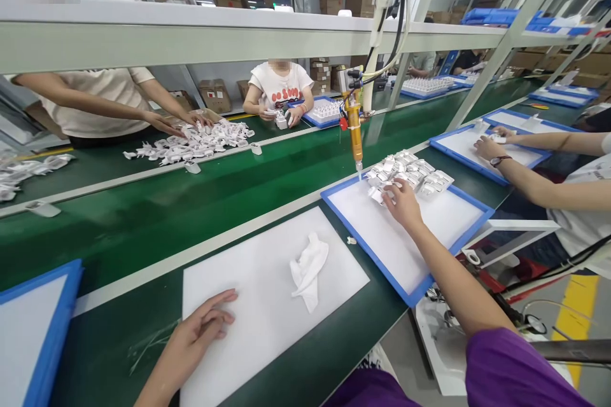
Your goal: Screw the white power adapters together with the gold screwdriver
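My right hand (405, 205) reaches over the blue-rimmed tray (365, 248), its fingers curled round a white plastic part at the near left edge of a pile of white plastic parts (432, 181). The fingers partly hide that part. Lower left, my left hand (203, 334) rests at the edge of a white sheet (260, 311), fingers loosely bent and apart, with nothing in them. On the sheet lies a crumpled white cloth or tissue (311, 270). A small white piece (351, 240) sits between sheet and tray.
An amber dispenser (354, 127) hangs nozzle-down beside the tray's far corner. A green conveyor belt (214, 194) runs behind. Across it, co-workers handle a heap of white parts (200, 140). At right, another person's hands work over a blue-rimmed tray (470, 149). Another tray (52, 324) stands far left.
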Motion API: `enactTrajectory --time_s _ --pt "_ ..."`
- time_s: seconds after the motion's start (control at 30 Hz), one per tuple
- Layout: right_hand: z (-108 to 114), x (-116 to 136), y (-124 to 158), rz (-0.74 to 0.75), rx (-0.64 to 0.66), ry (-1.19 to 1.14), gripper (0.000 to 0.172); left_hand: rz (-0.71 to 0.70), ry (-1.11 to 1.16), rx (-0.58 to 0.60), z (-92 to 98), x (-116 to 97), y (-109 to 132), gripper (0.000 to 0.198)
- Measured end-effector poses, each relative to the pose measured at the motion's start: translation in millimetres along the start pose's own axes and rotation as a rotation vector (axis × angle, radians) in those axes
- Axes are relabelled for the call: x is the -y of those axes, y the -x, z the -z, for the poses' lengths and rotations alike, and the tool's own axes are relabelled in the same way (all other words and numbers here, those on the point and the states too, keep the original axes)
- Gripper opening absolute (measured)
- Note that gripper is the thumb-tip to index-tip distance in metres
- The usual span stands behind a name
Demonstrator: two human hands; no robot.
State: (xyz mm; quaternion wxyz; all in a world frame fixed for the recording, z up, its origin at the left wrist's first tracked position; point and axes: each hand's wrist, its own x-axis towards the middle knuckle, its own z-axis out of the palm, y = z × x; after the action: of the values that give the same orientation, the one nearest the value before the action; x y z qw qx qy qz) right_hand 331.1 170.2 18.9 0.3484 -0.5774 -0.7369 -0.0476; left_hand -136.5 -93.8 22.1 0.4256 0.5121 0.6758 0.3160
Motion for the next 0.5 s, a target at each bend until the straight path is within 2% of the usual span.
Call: enactTrajectory --time_s 0.13,0.3,0.4,0.5 --pt "-4.2 -16.8 -4.2 -0.124 -0.085 -0.132 0.020 0.006 -0.009 0.007 0.2 -1.9 1.5 0.054" --pt "0.7 -31.1 -7.2 -0.319 -0.126 -0.205 0.031 -0.020 -0.015 0.003 0.0 -2.8 -0.1 0.053" --pt "6.6 -37.1 -6.3 -0.468 -0.052 -0.251 0.039 -0.035 -0.014 -0.002 -0.4 -3.8 -1.0 0.052" --pt "9.8 -39.3 -4.8 -0.612 0.084 -0.341 0.036 -0.035 -0.015 0.000 -0.1 -5.0 -1.1 0.049"
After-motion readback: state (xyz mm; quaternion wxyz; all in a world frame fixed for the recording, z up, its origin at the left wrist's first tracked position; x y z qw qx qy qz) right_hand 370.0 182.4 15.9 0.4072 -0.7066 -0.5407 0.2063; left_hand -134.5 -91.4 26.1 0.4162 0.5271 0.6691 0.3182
